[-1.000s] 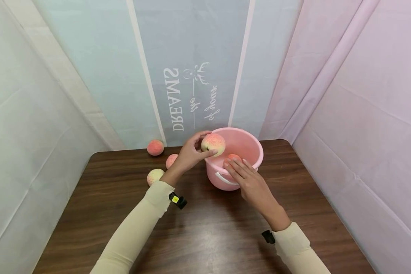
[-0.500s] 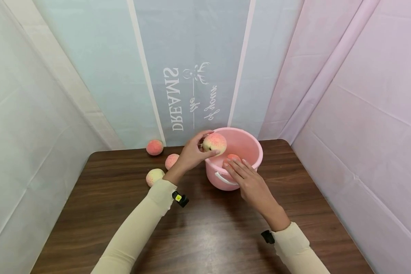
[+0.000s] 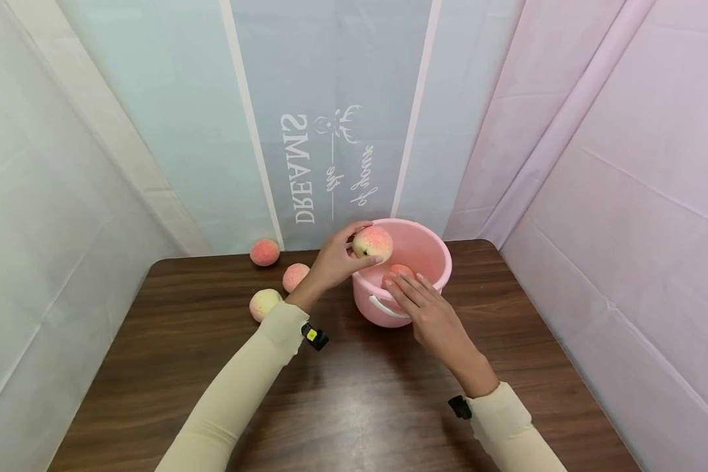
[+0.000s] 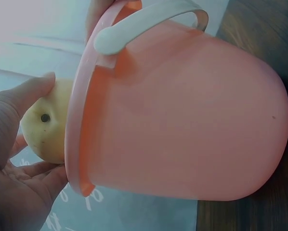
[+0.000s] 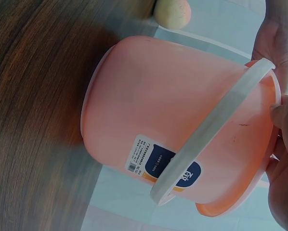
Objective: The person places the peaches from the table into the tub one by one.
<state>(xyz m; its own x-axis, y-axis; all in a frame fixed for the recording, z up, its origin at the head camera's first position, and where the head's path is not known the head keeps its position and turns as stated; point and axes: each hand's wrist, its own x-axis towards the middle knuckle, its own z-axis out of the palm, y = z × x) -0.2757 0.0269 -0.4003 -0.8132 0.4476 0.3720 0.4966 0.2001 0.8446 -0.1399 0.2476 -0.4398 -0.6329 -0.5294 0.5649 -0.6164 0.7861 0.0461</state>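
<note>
In the head view my left hand (image 3: 337,262) holds a peach (image 3: 373,244), yellow below and pink above, at the left rim of a pink bucket (image 3: 379,308). The left wrist view shows thumb and fingers round that peach (image 4: 48,122), its small dark stem hole facing out. My right hand (image 3: 433,318) grips the bucket's near rim, fingers reaching over it and a digit against its outside in the right wrist view. A reddish peach (image 3: 400,270) lies inside the bucket, partly hidden by the right fingers. How deep it sits I cannot tell.
On the dark wooden table (image 3: 342,406) lie a red peach (image 3: 265,252) at the back edge, a pink peach (image 3: 295,277), and a pale yellow peach (image 3: 264,305) partly behind the left wrist. The white handle (image 3: 387,307) hangs down the bucket. Cloth walls enclose the table.
My left hand has moved slightly right with the peach, a little farther over the bucket. The right hand and bucket stay nearly where they were.
</note>
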